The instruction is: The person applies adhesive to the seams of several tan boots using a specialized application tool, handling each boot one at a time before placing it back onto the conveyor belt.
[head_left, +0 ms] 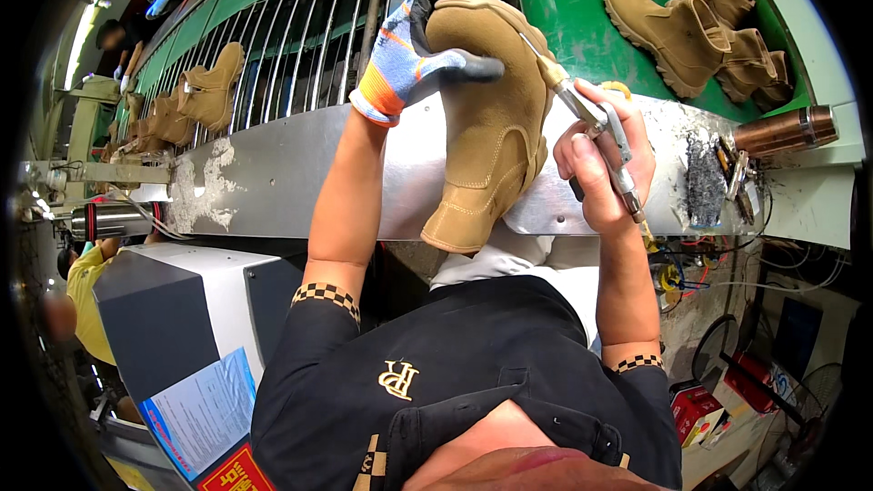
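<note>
A tan suede ankle boot (482,118) is held up over the metal ledge, its toe pointing away from me and its shaft toward me. My left hand (414,64), in a blue and orange knit glove with dark coated fingers, is closed around the toe end, thumb across the upper. Bare and closed, my right hand (607,159) grips a metal nozzle gun (582,107) with a lever and a brass-coloured front. Its thin tip points at the sole edge on the boot's right side; whether it touches, I cannot tell.
Several tan boots (668,36) stand on the green surface at far right; more boots (214,91) sit by the roller rack (291,45). The metal ledge (273,173) bears a copper-coloured tumbler (787,132) and small tools. A grey-white machine (195,295) stands at left. Other people work at upper left.
</note>
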{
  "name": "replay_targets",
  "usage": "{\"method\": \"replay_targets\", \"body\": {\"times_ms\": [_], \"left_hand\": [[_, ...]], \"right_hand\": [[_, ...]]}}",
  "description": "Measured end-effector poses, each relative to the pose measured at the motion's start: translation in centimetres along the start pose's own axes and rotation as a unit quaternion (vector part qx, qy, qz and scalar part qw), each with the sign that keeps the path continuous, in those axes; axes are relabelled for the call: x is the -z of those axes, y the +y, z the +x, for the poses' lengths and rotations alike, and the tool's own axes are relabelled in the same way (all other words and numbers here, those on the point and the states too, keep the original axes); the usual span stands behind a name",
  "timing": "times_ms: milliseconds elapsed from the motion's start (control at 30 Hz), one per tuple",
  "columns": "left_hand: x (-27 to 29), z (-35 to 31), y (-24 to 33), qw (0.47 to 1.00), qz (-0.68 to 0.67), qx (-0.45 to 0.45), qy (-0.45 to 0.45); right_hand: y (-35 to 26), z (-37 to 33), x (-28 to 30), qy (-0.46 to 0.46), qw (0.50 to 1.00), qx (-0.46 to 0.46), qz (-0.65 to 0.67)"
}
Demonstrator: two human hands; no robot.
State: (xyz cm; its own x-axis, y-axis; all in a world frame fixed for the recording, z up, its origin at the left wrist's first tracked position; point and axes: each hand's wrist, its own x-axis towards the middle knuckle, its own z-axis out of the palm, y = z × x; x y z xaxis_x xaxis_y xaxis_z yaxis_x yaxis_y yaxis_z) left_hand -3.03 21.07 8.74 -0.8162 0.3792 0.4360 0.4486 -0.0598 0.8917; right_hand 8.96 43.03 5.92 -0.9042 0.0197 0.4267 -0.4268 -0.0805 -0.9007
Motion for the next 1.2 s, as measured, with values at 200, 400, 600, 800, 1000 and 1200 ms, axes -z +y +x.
{"method": "replay_targets", "body": {"times_ms": [200,400,600,800,1000,1200], "left_hand": [[1.7,0.5,-2.4,1.000,0.014,0.011,0.013],[3.0,0.8,-5.6,0.999,0.018,0.008,0.025],[5.7,1.2,-8.1,0.998,-0.040,0.026,-0.039],[7.1,0.1,-10.6,0.995,-0.075,0.049,0.047],[7.9,-1.7,-11.8,0.989,-0.120,0.069,0.048],[7.8,-6.2,-10.4,0.958,-0.132,0.187,0.174]], "right_hand": [[3.3,-3.0,0.0,0.058,0.995,-0.046,0.060],[6.5,-6.8,0.2,0.053,0.988,-0.116,0.083],[7.6,-9.2,-0.7,0.018,0.991,-0.110,0.073],[7.3,-10.3,-0.3,0.027,0.982,-0.154,0.108],[7.2,-10.9,-0.3,0.072,0.966,-0.190,0.159],[7.2,-10.8,-0.8,0.094,0.956,-0.212,0.180]]}}
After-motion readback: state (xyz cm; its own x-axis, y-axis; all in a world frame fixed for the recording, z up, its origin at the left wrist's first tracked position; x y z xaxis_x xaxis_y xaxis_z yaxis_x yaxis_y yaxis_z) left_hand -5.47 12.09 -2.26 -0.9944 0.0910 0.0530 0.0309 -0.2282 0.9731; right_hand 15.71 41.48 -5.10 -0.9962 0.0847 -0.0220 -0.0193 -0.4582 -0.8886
